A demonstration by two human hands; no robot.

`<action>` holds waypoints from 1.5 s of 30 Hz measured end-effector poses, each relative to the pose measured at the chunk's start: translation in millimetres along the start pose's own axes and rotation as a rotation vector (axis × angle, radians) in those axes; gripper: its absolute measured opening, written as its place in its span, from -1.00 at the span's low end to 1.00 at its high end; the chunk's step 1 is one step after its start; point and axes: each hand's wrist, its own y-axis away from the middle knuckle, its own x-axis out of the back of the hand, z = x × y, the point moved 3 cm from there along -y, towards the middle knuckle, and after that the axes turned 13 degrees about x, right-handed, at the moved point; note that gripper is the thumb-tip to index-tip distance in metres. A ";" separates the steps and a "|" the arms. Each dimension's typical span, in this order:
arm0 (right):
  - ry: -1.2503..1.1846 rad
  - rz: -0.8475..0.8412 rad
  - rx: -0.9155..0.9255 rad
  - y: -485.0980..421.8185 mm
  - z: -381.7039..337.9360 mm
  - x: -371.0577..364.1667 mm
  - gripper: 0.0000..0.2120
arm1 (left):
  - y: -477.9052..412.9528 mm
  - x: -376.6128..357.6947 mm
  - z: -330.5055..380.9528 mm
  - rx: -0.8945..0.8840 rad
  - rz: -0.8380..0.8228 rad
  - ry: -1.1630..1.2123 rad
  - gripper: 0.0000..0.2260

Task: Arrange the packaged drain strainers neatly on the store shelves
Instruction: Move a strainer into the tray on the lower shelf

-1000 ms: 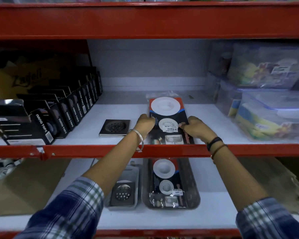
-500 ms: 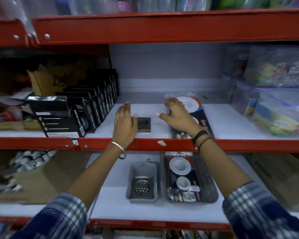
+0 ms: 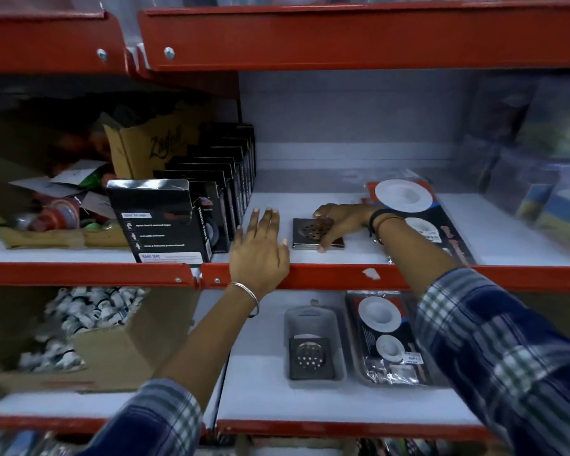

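The right hand (image 3: 339, 222) was down on the square metal drain strainer (image 3: 316, 233) on the middle shelf (image 3: 343, 276), fingers curled over its top and thumb at its near edge, gripping it where it lay flat on the white surface. The left hand (image 3: 259, 251) lay flat and open just to the strainer's left, palm down on the shelf, fingers spread and holding nothing, its wrist over the red front lip. Just right of the right wrist sat the long black-and-red strainer pack (image 3: 418, 222) with its white round strainers, lying flat and running back toward the wall, partly under the forearm. Left of the open hand stood a row of black tape boxes (image 3: 191, 218). On the lower shelf (image 3: 310, 406), a boxed square strainer (image 3: 313, 350) lay beside another long strainer pack (image 3: 389, 340), side by side and close together. A cardboard box (image 3: 119, 350) of small white fittings sat far left.
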 end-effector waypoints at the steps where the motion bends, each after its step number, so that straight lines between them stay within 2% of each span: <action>1: -0.005 0.021 0.003 4.3 -0.9 2.3 -0.21 | 0.4 0.6 0.6 0.002 -0.006 0.000 -0.43; 5: -0.042 0.170 0.060 28.2 -14.6 12.8 -0.29 | 1.4 2.1 0.4 0.001 -0.016 0.023 -0.42; 9: -0.093 0.272 0.188 75.1 -32.8 16.6 -0.30 | 3.9 4.1 0.7 -0.029 0.046 0.043 -0.44; 13: -0.158 0.142 0.241 125.7 -42.1 -15.8 -0.20 | 10.9 2.8 1.0 -0.083 0.126 0.059 -0.46; 16: -0.311 -0.062 0.266 142.1 -43.2 -60.9 -0.21 | 10.5 -0.4 2.1 -0.080 0.171 0.072 -0.47; 18: -0.266 -0.150 0.222 132.2 -35.6 -96.3 -0.24 | 10.5 -2.0 2.3 -0.067 0.207 0.071 -0.48; 21: -0.191 -0.189 0.183 90.6 -9.7 -152.5 -0.35 | 9.6 -7.1 1.1 -0.064 0.238 0.062 -0.47; 24: -0.199 -0.190 0.076 44.7 22.0 -199.6 -0.37 | 7.6 -10.7 -0.1 -0.063 0.269 0.059 -0.47; 28: -0.130 -0.217 -0.027 -4.8 49.9 -250.1 -0.08 | 5.5 -13.7 -1.9 -0.067 0.335 0.063 -0.47; 32: -0.078 -0.248 -0.089 -29.0 66.1 -282.9 -0.02 | 7.6 -13.6 -1.6 -0.082 0.411 0.075 -0.48; 39: -0.014 -0.127 -0.068 -24.1 58.5 -278.4 -0.13 | 7.6 -13.0 -1.6 -0.072 0.416 0.075 -0.48; 45: -0.231 0.092 0.062 50.9 11.0 -199.0 -0.31 | 7.8 -11.4 -0.4 -0.058 0.358 0.060 -0.47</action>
